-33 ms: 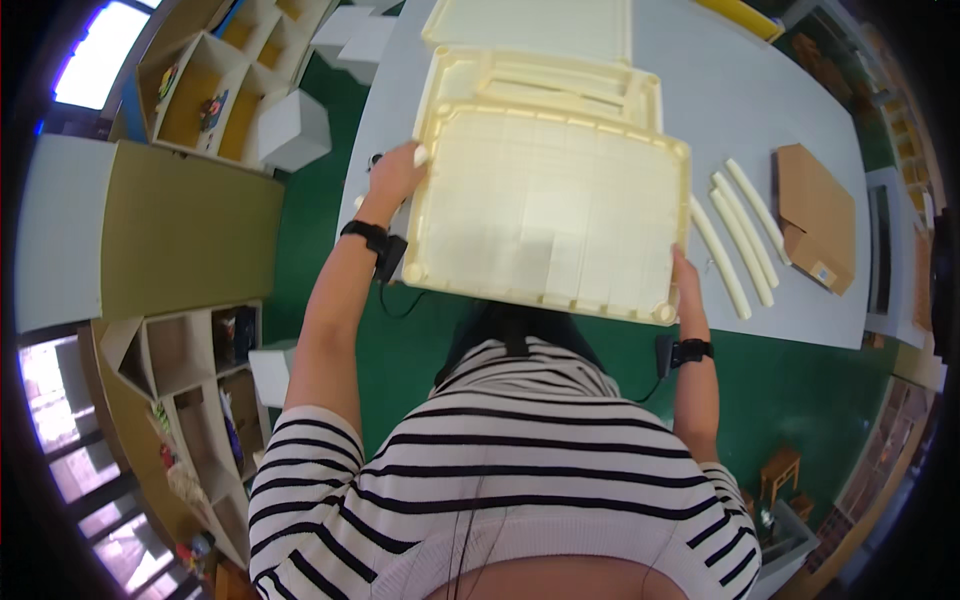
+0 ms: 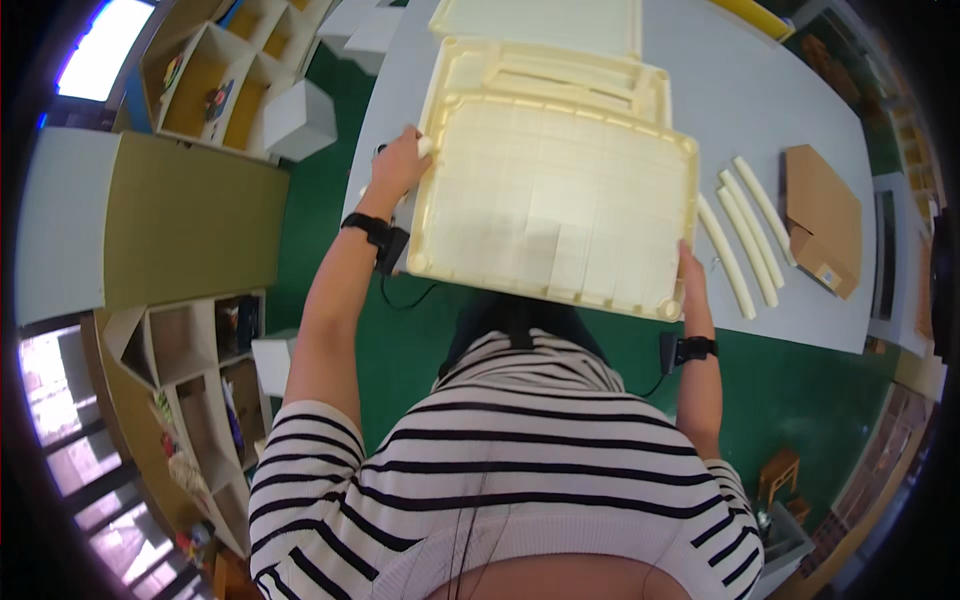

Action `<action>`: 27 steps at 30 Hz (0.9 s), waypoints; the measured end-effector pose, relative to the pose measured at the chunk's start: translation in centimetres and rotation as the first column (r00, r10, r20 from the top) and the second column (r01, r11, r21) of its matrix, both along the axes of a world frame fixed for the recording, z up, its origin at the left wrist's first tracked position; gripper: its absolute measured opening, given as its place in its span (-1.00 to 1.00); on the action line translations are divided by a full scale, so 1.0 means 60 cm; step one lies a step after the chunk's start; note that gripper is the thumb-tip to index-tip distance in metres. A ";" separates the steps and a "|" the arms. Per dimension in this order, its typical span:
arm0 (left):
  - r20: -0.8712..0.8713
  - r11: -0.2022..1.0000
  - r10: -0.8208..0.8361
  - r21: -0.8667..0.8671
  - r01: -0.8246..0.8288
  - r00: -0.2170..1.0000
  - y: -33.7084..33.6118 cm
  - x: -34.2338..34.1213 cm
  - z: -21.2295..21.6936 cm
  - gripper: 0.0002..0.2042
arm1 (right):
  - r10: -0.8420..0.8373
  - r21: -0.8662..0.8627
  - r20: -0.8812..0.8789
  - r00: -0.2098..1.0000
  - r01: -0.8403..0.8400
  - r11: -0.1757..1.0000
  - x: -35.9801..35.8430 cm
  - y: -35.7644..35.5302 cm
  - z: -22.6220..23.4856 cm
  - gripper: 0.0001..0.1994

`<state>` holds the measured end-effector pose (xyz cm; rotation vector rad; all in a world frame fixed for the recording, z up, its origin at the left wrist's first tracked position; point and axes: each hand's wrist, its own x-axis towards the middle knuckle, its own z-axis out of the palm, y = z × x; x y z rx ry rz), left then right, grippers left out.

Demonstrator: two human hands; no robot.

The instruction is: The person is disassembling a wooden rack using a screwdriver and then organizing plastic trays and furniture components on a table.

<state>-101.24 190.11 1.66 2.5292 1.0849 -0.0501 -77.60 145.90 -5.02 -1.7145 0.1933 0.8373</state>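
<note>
A cream plastic panel (image 2: 560,200), rectangular with a raised rim and round sockets at its corners, is held over the table's near edge. My left hand (image 2: 400,162) is closed at its left rim. A small cream piece (image 2: 424,147) shows by those fingers; its kind is unclear. At the lower right rim, my right hand (image 2: 694,280) grips the panel, its fingers partly hidden by it. Beyond the held panel lies another cream panel (image 2: 655,95) with slots, partly covered. A further flat cream panel (image 2: 540,25) lies farther back.
Several curved cream tubes (image 2: 755,235) lie on the grey table (image 2: 740,90), right of the panel. Past them is a brown cardboard box (image 2: 822,210). Shelves (image 2: 215,90) and white blocks (image 2: 300,120) stand left, over a green floor (image 2: 480,400). A wooden stool (image 2: 778,475) stands lower right.
The whole view has shifted slightly, with the table and tubes a little farther right. Both hands keep their places on the panel.
</note>
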 end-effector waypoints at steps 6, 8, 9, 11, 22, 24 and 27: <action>-0.071 0.826 -0.171 -0.554 0.104 0.983 -0.045 -0.095 0.066 -0.63 | -0.012 -0.015 0.012 1.000 0.012 1.000 0.028 -0.017 -0.047 -0.39; -0.126 0.829 -0.181 -0.553 0.082 0.975 -0.090 -0.143 0.075 -0.73 | -0.026 -0.018 0.026 0.999 0.026 1.000 0.023 -0.009 -0.050 -0.38; -0.132 0.838 -0.139 -0.544 0.045 0.982 -0.105 -0.158 0.075 -0.76 | -0.021 -0.015 0.021 1.000 0.022 1.000 0.022 -0.010 -0.053 -0.38; -0.061 0.941 -0.170 -0.308 0.143 0.984 -0.124 -0.193 0.044 -0.76 | -0.040 -0.033 0.039 0.998 0.041 0.999 0.022 -0.013 -0.059 -0.38; -0.224 0.989 -0.141 0.004 0.146 0.964 -0.170 -0.183 -0.002 -0.81 | 0.070 -0.345 0.610 0.789 0.186 0.920 -0.029 -0.008 -0.056 -0.66; -0.255 0.989 -0.131 0.031 0.144 0.958 -0.173 -0.183 -0.014 -0.82 | -0.047 -0.130 0.738 0.673 0.211 0.969 -0.048 0.018 -0.040 -0.65; -0.308 0.986 -0.123 0.072 0.152 0.943 -0.179 -0.176 -0.017 -0.81 | 0.225 -0.238 0.971 0.085 0.212 0.948 -0.087 0.100 0.047 -0.63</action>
